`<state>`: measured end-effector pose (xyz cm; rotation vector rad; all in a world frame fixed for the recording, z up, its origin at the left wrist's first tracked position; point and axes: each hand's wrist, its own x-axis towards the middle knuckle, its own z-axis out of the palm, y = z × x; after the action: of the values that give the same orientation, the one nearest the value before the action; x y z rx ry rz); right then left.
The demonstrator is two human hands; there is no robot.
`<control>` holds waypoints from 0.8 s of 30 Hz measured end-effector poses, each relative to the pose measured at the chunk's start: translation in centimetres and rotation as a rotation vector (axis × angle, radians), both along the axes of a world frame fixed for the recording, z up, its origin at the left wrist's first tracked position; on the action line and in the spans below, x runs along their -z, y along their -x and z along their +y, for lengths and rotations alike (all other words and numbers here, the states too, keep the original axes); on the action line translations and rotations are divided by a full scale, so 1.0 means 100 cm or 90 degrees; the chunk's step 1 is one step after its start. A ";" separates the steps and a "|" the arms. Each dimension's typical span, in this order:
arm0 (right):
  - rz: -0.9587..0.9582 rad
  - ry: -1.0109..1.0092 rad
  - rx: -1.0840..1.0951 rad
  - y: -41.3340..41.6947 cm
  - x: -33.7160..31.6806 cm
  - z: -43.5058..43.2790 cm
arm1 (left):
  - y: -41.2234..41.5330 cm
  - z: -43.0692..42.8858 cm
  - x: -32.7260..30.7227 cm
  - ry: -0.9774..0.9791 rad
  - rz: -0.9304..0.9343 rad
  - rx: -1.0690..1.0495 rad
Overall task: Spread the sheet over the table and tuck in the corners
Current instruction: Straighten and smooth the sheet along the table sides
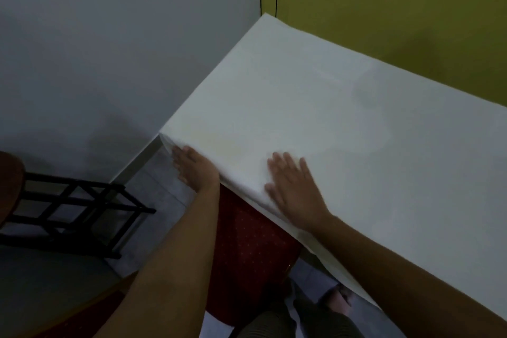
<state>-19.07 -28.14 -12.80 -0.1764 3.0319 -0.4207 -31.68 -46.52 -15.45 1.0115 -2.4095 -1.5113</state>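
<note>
A white sheet covers the whole table top, which runs from the near left corner to the far corner against the walls. My left hand lies flat against the sheet's hanging side just below the near left corner, fingers together and stretched out. My right hand rests palm down on the sheet at the near edge, fingers spread. Both hands look blurred. The table itself is hidden under the sheet.
A red dotted cloth hangs under the table's near edge. A black metal rack stands on the floor at the left by the grey wall. A yellow-green wall borders the table's far side.
</note>
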 end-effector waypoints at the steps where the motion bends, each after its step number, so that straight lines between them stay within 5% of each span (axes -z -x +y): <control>1: 0.006 -0.003 0.043 0.006 -0.001 0.010 | -0.002 0.002 0.000 0.063 0.003 0.028; 7: -0.066 -0.039 0.222 0.020 0.003 0.037 | -0.004 0.016 -0.007 0.300 0.050 0.208; 14: -0.018 -0.033 -0.209 -0.004 0.000 -0.011 | 0.028 0.037 -0.018 0.523 0.043 0.602; 16: 0.029 -0.019 -0.129 0.008 -0.002 0.015 | 0.039 0.030 -0.016 0.552 -0.004 0.615; 21: -0.045 -0.045 0.348 0.022 -0.003 0.102 | 0.039 0.019 -0.010 0.612 -0.050 0.530; 24: -0.064 -0.056 0.305 0.013 0.000 0.098 | 0.023 0.056 -0.014 0.557 -0.071 0.527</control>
<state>-20.33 -18.36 -12.83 0.5683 2.9601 -0.3096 -33.99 -40.97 -14.09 -0.1104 -3.2231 -0.2919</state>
